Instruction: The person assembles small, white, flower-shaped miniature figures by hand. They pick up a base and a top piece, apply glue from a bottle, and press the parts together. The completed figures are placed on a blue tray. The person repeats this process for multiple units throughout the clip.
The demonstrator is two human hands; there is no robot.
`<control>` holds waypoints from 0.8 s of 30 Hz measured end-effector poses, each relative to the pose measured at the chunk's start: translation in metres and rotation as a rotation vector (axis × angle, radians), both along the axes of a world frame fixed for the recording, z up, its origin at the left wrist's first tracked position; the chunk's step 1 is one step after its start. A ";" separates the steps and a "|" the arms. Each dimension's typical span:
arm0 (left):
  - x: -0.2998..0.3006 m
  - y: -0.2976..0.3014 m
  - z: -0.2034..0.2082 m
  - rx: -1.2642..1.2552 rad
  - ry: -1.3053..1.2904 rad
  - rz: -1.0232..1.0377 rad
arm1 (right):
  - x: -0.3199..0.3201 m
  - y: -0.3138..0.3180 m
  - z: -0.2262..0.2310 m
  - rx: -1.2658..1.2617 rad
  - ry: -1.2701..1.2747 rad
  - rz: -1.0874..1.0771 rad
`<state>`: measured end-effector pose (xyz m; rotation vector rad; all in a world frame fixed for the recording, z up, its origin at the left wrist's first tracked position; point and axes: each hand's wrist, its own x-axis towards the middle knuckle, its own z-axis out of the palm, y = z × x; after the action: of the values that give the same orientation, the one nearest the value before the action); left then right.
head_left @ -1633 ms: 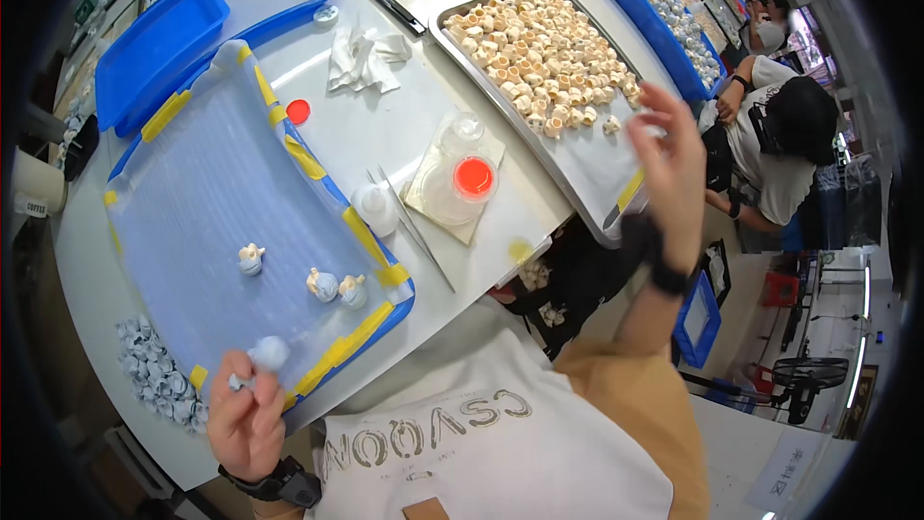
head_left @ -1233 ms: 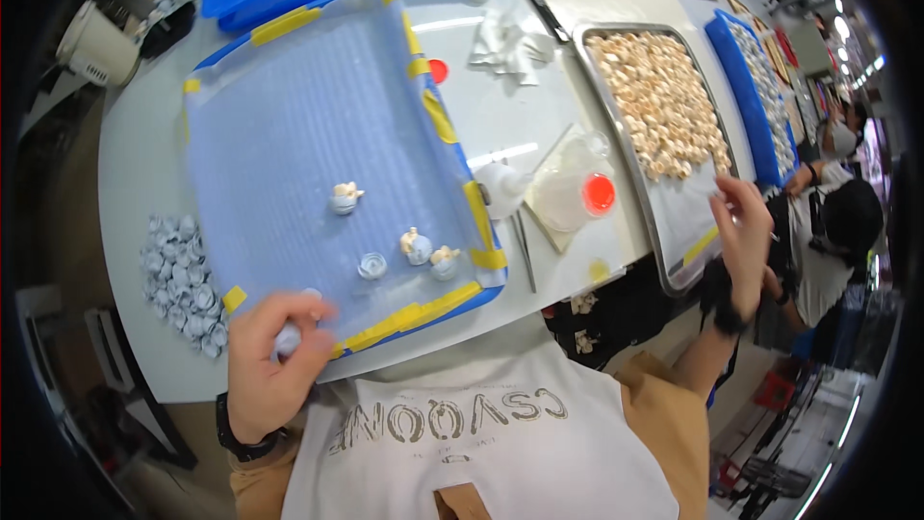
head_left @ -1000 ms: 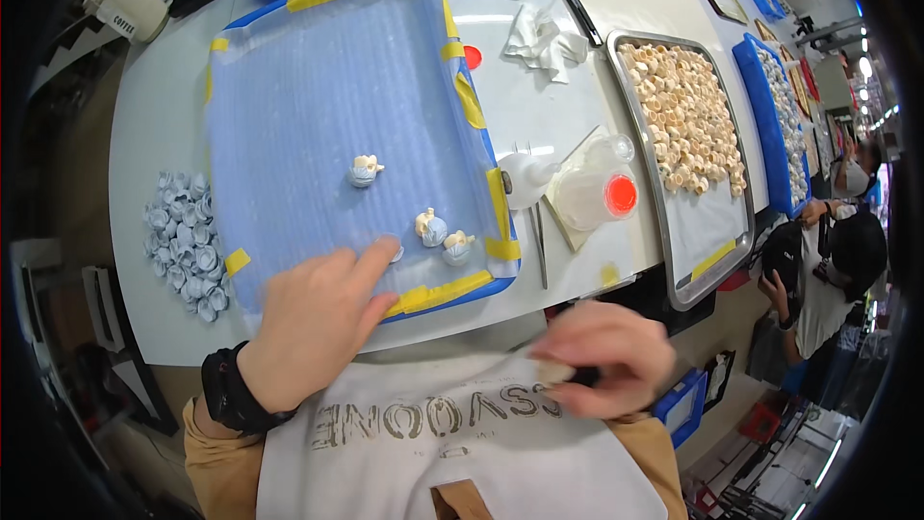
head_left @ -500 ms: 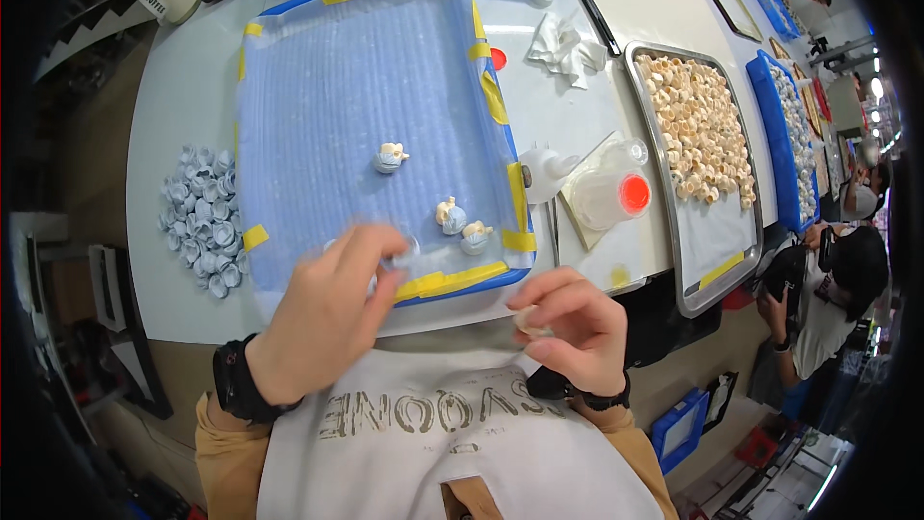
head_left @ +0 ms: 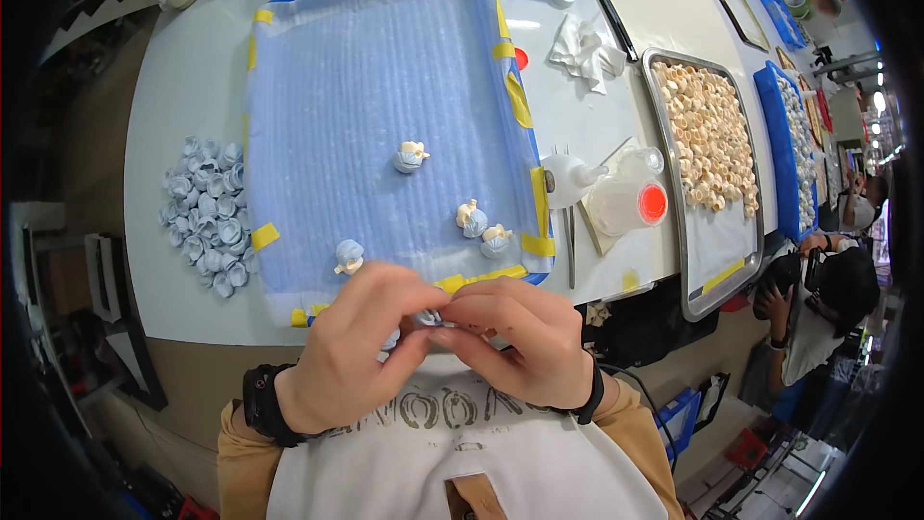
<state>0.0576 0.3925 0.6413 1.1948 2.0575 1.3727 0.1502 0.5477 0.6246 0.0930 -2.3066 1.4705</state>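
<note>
My left hand (head_left: 361, 351) and my right hand (head_left: 529, 337) meet fingertip to fingertip just off the near edge of a lined tray (head_left: 318, 106). Pinched in my left fingers is a small blue-grey cup-shaped piece (head_left: 426, 318); another blue-grey piece (head_left: 390, 339) shows by the left palm. My right thumb and finger are closed at the same spot; the small cream piece seen in them earlier is mostly hidden. On the tray lie several joined blue-and-cream pieces, one (head_left: 348, 255) close to my left knuckles and another (head_left: 411, 156) nearer the middle.
Left of the tray is a heap of blue-grey cups (head_left: 207, 217). To the right stand a white squeeze bottle (head_left: 568, 178), a red-topped jar (head_left: 630, 204), tweezers (head_left: 571, 246) and a metal tray (head_left: 688, 279) of cream pieces. Crumpled tissue (head_left: 582, 50) lies farther back.
My left hand has come away from the tray's near left area, uncovering a blue-and-cream piece there. Both hands have moved together in front of me. The view has shifted slightly.
</note>
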 end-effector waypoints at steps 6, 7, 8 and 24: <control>0.009 0.005 -0.015 0.056 0.111 0.042 | 0.004 0.004 0.000 -0.165 -0.198 -0.040; 0.009 0.007 -0.015 0.068 0.100 0.035 | 0.005 0.006 -0.001 -0.129 -0.144 -0.057; 0.009 0.010 -0.015 0.079 0.089 0.028 | 0.007 0.007 -0.003 -0.090 -0.091 -0.073; 0.021 0.016 -0.028 0.336 -0.298 -0.260 | 0.033 0.007 -0.007 0.148 0.086 -0.073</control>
<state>0.0784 0.4080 0.6134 1.2459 1.4535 1.6894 0.1829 0.5547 0.6174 0.1100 -2.3209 1.2360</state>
